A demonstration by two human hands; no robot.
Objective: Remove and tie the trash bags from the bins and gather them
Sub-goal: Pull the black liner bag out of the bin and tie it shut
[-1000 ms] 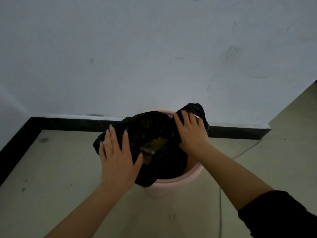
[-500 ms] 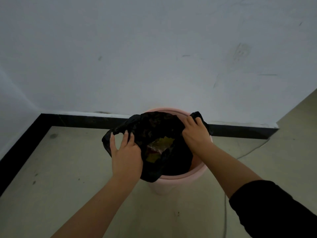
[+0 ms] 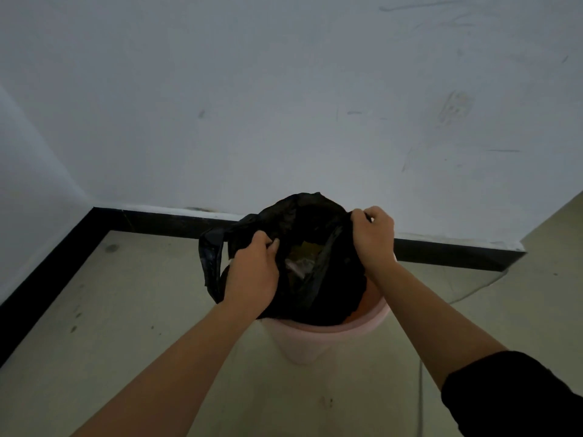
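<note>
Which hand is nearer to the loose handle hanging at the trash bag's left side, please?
Left. The left hand grips the black trash bag just right of the loose handle; the right hand grips the bag's far edge, across its opening.

The bin stands on the floor before the wall. The bag sits in the bin, its top above the rim. My left hand grips its left edge, my right hand its right edge. A cable lies right of the bin.
</note>
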